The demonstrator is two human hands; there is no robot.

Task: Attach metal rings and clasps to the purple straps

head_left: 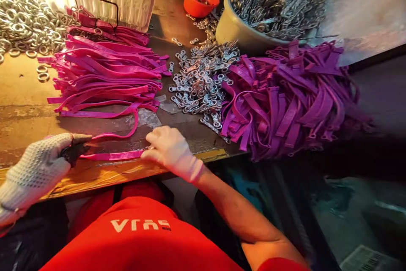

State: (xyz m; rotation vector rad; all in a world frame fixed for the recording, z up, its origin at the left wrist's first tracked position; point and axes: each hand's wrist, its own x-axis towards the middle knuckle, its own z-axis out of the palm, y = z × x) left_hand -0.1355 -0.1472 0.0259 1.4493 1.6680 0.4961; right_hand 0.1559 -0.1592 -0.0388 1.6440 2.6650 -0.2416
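My left hand (39,167), in a white dotted knit glove, is closed around a small dark tool (74,151) whose exact kind is hidden by the fingers. Close to that tool lie the left ends of two pink straps. One pink strap (112,155) runs across to my right hand (171,150), which wears a thin white glove and pinches its other end. A bit of metal seems to show at those fingertips, too small to make out. The second strap (120,136) curls up toward the pile of pink straps (108,72) behind.
Metal rings (28,21) are heaped at far left, beside a ribbed translucent box (127,0). Small metal clips (199,78) lie mid-table. Purple straps (285,97) pile at right, below a tub (234,28) full of metal clips. An orange cup (195,6) stands behind.
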